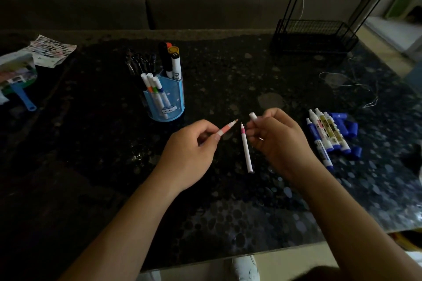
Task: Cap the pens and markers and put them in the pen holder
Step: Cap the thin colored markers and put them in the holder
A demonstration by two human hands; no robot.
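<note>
**A:** Fingertips first: your left hand (189,150) pinches the orange pen (226,128) low on its barrel, with the bare tip aimed up and to the right.

**B:** And your right hand (278,141) curls round a white cap (253,116), which pokes out above the fingers.

**A:** Between them the pink pen (246,150) is uncapped, low over the table (228,212), just beside your right fingers.

**B:** Farther out, the blue pen holder (174,100) stands to the left with capped pens inside. The blue markers (324,137) and loose blue caps (344,125) lie to the right.
</note>
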